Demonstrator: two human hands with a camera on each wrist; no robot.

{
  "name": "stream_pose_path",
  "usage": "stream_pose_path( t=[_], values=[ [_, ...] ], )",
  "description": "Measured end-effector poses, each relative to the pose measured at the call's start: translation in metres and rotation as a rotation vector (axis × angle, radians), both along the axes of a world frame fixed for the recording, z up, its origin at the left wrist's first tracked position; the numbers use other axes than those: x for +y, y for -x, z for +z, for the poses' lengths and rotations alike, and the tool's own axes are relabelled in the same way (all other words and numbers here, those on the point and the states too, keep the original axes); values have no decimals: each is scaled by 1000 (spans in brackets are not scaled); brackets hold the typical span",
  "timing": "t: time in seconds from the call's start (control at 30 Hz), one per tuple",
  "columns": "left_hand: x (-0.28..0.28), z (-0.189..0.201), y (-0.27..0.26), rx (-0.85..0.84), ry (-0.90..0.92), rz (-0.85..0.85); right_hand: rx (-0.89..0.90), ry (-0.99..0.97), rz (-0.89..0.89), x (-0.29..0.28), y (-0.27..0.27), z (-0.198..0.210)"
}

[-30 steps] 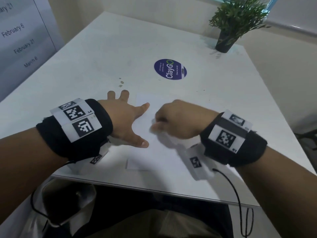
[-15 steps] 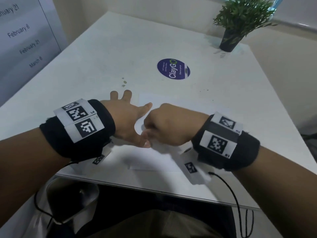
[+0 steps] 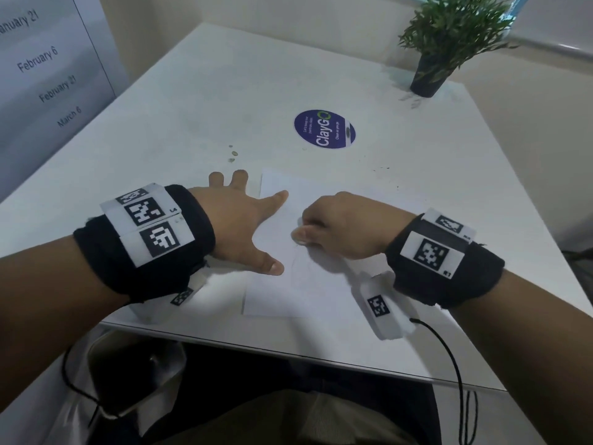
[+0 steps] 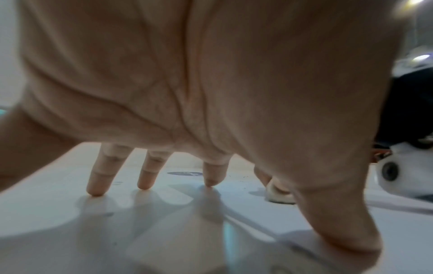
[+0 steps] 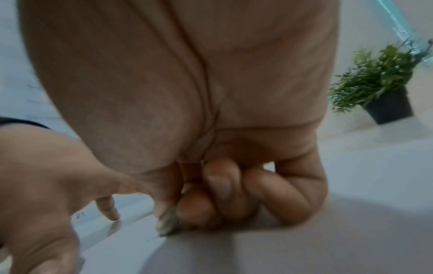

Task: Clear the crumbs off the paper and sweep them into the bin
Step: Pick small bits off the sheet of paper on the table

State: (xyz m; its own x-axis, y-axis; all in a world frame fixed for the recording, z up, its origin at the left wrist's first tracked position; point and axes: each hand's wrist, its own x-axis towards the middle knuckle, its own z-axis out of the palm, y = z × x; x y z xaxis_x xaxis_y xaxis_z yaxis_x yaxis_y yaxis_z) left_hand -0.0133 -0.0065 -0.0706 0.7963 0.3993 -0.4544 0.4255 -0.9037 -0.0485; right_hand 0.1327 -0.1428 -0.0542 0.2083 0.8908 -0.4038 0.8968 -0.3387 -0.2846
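**Paper pinned on the table edge**

The paper (image 3: 308,284) lies flat near the sticker (image 3: 324,129). The left hand (image 3: 244,226), fingers spread wide, presses its left edge. The right hand (image 3: 340,226) rests curled on it; whether it pinches anything is unclear.

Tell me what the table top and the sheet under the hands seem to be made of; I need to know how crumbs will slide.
Table top: likely white laminate, smooth and semi-glossy; it mirrors the fingers. Sheet: thin matte white paper, lying flat.
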Motion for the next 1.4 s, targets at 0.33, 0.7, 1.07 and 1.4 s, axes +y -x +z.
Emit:
stream_pose_path(
  t=[0.33,0.7,1.07,1.4],
  values=[
    [-12,3,10,35,-22,-54,60,-10,153,-1,29,8],
    [-15,6,6,57,-39,-47,-168,-27,7,-4,-10,10],
    [-16,6,7,63,-25,-27,-164,61,-32,-23,-24,15],
    [-15,4,5,59,-20,-28,-74,76,105,-19,-1,5]
  ],
)
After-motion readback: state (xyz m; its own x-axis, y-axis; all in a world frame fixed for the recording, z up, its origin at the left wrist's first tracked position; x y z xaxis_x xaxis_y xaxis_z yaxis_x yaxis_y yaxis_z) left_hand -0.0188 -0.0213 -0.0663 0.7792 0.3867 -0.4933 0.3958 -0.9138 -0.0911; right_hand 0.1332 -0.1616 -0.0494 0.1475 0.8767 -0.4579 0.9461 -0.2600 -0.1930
